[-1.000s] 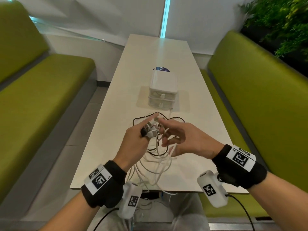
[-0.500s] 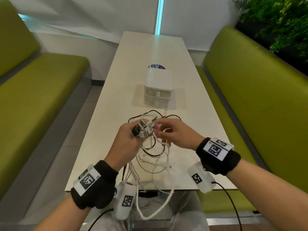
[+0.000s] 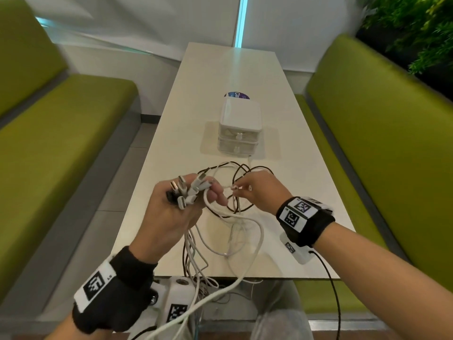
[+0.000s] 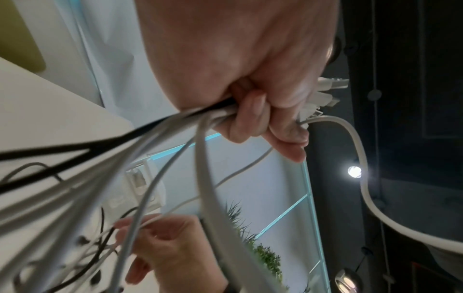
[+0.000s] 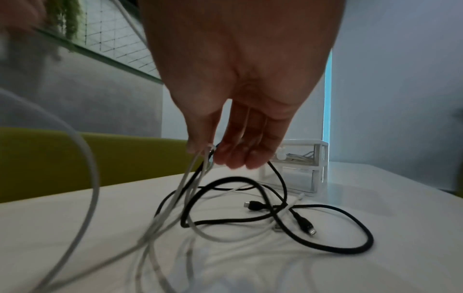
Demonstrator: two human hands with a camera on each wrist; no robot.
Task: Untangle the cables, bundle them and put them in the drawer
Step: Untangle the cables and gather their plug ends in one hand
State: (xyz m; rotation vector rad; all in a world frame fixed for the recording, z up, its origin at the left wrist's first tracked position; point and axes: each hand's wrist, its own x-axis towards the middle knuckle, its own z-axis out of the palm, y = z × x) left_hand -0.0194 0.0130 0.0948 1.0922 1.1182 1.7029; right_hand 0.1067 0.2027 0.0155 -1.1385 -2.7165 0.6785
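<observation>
My left hand point(image 3: 181, 204) grips a bunch of white and black cables point(image 3: 220, 231) just below their plugs point(image 3: 188, 190), which fan out above the fist; the left wrist view shows the fingers point(image 4: 253, 117) curled round the strands. My right hand point(image 3: 247, 190) pinches a thin white cable point(image 5: 200, 164) between thumb and fingertips, just right of the left hand. A black cable point(image 5: 313, 224) lies looped on the table below it. The small white drawer unit point(image 3: 239, 128) stands mid-table with both drawers closed; cables show inside its upper drawer point(image 5: 298, 156).
The long white table point(image 3: 232, 69) runs away from me between two green benches point(image 3: 61, 143) point(image 3: 380, 143). Loose cable loops hang over the near table edge point(image 3: 196, 278). A round sticker point(image 3: 236, 95) lies behind the drawer unit. Plants point(image 3: 416, 28) stand at back right.
My left hand has drawn back toward me and risen with the plug bunch. My right hand has moved from reaching with fingers spread to pinching a white cable.
</observation>
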